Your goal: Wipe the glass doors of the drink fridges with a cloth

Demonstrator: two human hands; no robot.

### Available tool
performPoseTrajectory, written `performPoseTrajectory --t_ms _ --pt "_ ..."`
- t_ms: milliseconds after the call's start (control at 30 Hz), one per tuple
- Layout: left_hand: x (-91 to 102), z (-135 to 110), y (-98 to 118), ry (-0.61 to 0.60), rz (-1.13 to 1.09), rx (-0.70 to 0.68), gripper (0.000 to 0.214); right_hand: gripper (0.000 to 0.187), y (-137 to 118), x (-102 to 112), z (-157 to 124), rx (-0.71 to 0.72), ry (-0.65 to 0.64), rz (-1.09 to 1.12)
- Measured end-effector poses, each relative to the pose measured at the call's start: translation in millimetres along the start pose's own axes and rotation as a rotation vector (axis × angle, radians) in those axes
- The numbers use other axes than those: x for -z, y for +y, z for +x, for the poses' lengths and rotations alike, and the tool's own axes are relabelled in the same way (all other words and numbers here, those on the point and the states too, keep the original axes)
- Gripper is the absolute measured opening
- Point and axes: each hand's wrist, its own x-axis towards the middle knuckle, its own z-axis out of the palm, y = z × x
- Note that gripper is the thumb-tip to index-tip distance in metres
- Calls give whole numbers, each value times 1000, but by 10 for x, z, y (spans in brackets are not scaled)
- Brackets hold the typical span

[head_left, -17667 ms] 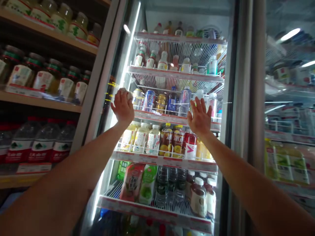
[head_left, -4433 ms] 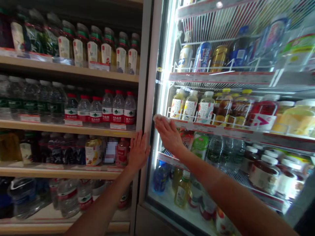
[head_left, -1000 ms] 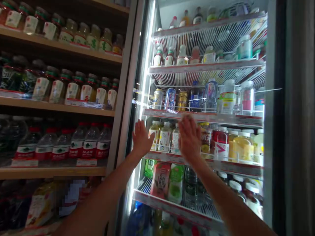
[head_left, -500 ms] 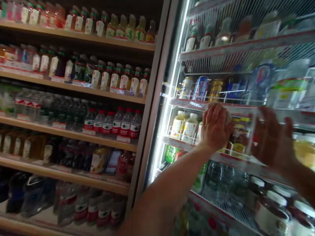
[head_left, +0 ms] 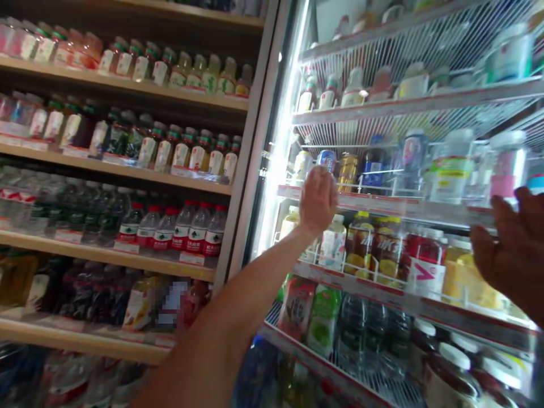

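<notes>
My left hand (head_left: pixel 318 198) reaches up at a lit drinks cooler, its back toward me and slightly smeared by motion. The fingers look bent together over something that they hide from view. Just above the hand is a blue can (head_left: pixel 326 158), with a gold can (head_left: pixel 348 173) to the right. Below stands a white-labelled bottle (head_left: pixel 334 245). My right hand (head_left: pixel 512 249) is raised at the right edge, fingers apart and holding nothing. Nearest to it are yellow drink bottles (head_left: pixel 465 277) and, further left, a red drink bottle (head_left: pixel 427 269).
Wooden shelves (head_left: pixel 127 247) with rows of bottles fill the left side. A grey upright frame (head_left: pixel 250 141) parts them from the cooler. Wire cooler shelves (head_left: pixel 395 105) carry more drinks above, and dark jars with white lids (head_left: pixel 453 368) stand low right.
My left hand has moved left and slightly up across the cooler front; a pale edge beside its fingers no longer shows. My right hand has shifted right. The view has turned slightly right.
</notes>
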Motion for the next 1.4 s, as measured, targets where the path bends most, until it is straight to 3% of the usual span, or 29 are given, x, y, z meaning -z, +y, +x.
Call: performPoseTrajectory --t_ms 67,133,200,267,333,367,433,500,567,600,733,800,867,967,1033,1100,1200,1267,1333,1400 --pt "-54 -33 180 -72 -37 -209 41 57 23 -47 3 -24 -5 53" --pt "-7 -1 70 -94 -50 -242 41 56 119 -114 -17 -15 20 57" --pt "105 100 -254 -42 -37 -80 40 55 215 -190 -35 -1 50 29" --pt "192 222 -554 81 10 208 40 54 262 -243 -45 9 65 -5" --pt "182 296 -608 174 28 395 39 55 256 -252 -42 8 37 -35" --pt "140 302 -520 187 8 402 39 54 245 -243 -32 8 17 -46" --pt "15 256 -196 133 -82 236 39 53 230 -210 14 33 -16 -59" --pt "-86 174 108 7 -173 -38 39 52 252 -175 108 69 -24 -64" --pt "-86 127 157 -86 -186 -194 39 53 313 -152 237 48 -18 -70" --pt "-42 130 64 -93 -158 -180 39 54 351 -145 303 11 -10 -74" --pt "215 275 -614 128 27 248 40 58 469 -156 466 -91 -21 -83" --pt "227 323 -721 197 60 345 41 58 485 -175 472 -87 -17 -86" --pt "127 307 -543 169 38 269 41 58 483 -189 455 -87 4 -87" --pt "-74 214 -78 34 -66 -34 40 57 485 -189 438 -85 4 -82" --pt "-102 178 43 -53 -117 -178 40 57 497 -181 438 -80 -10 -83" --pt "-4 203 -114 -62 -99 -108 39 57 512 -175 441 -72 -22 -83" --pt "250 351 -646 83 -14 239 38 56 518 -184 444 -65 -11 -86" --pt "344 496 -884 167 15 384 38 56 509 -196 446 -67 4 -91" --pt "291 640 -826 184 13 388 37 56 499 -205 450 -73 8 -91" --pt "98 743 -474 138 -22 267 37 56 496 -206 457 -75 2 -91"
